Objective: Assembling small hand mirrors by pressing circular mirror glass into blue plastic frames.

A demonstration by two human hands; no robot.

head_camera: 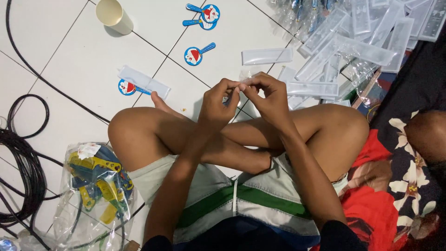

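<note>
White tiled floor point(83, 69), person seated cross-legged. Left hand point(216, 104) and right hand point(269, 100) meet above knees, fingertips pinching small clear plastic sleeve point(243, 83), thin, transparent, mostly hidden. Pile of clear sleeves point(353, 42) beyond.

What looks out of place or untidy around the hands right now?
Nothing looks spilled or broken. Clear plastic sleeves lie in a loose, crisscrossed heap at upper right, and black cables run tangled along the floor at left. Both hands pinch one small clear piece together.
</note>
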